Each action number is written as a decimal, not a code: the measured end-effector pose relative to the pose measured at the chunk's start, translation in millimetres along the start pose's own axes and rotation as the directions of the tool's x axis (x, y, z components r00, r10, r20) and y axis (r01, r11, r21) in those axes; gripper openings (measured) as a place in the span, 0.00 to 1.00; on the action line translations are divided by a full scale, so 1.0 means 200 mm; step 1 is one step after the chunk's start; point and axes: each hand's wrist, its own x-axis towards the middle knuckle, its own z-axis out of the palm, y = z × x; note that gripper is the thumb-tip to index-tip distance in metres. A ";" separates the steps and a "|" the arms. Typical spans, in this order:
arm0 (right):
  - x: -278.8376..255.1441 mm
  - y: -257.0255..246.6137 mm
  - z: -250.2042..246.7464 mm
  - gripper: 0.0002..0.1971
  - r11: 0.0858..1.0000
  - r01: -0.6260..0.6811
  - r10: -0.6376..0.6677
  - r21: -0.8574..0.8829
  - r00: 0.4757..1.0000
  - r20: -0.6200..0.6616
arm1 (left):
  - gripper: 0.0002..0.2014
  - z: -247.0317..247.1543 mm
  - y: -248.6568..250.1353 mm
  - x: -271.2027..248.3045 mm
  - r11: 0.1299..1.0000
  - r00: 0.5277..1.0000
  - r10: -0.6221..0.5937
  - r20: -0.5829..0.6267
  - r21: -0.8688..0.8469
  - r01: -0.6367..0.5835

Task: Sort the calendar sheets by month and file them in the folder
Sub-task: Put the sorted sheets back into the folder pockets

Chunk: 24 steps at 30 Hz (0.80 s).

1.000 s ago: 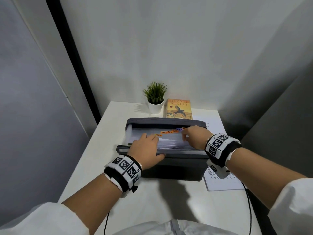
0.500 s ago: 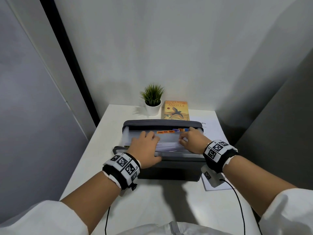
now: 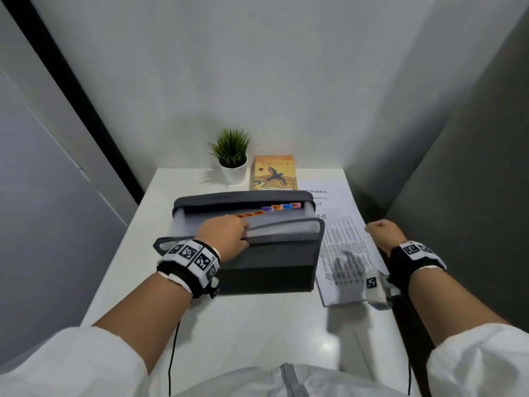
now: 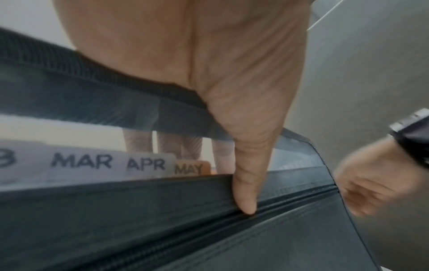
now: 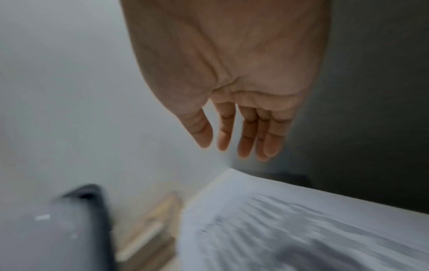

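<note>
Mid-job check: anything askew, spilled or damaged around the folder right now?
Nothing stands out. The folder stands open and upright with its month tabs in order, and the calendar sheets lie flat beside it.

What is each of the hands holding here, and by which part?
Left hand grips the folder at its front top edge, fingers inside, thumb outside. Right hand holds nothing.

A grey expanding folder [image 3: 269,265] stands open at the centre of the frame, with coloured month tabs [image 3: 282,207] seen along its upper edge. Printed calendar sheets [image 3: 343,242] are laid flat just right of it, centre-right of the frame.
</note>
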 end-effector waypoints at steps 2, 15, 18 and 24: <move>0.03 0.25 0.01 0.13 0.966 -0.197 0.215 -0.168 0.972 0.099 | 0.05 0.01 0.00 0.02 1.000 1.000 -0.023 -0.021 -0.007 0.023; 0.07 0.62 0.06 0.24 0.788 -0.536 0.478 0.303 0.842 0.249 | 0.05 0.04 0.01 0.04 0.994 0.994 -0.109 -0.033 -0.001 0.109; 0.05 0.50 0.07 0.15 0.893 -0.437 0.398 0.109 0.879 0.264 | 0.05 0.03 0.02 0.02 0.993 0.993 -0.116 -0.034 -0.005 0.116; 0.04 0.36 0.10 0.22 0.941 -0.295 0.336 -0.163 0.864 0.375 | 0.06 0.02 0.03 -0.03 0.993 0.992 -0.121 -0.028 -0.004 0.121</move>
